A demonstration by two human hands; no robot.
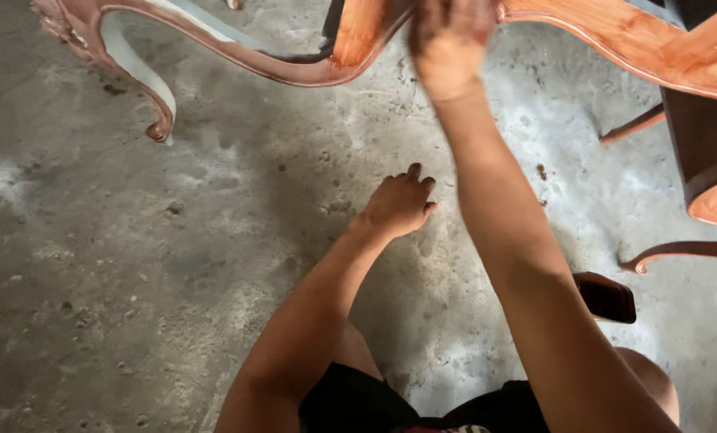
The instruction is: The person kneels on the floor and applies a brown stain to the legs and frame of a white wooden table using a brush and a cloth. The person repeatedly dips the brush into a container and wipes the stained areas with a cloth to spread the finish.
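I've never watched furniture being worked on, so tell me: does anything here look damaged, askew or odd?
Nothing looks broken. The curved reddish-brown wooden furniture frame has a pale, uncoloured strip along its scrolled leg, unlike the glossy rest. The right hand is on the frame and blurred; the left hand hangs empty over the stained grey concrete floor.

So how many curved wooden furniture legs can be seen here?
3: a scrolled leg at upper left, a curved leg at the right edge, and another curved leg just below it. Others may lie beyond the frame.
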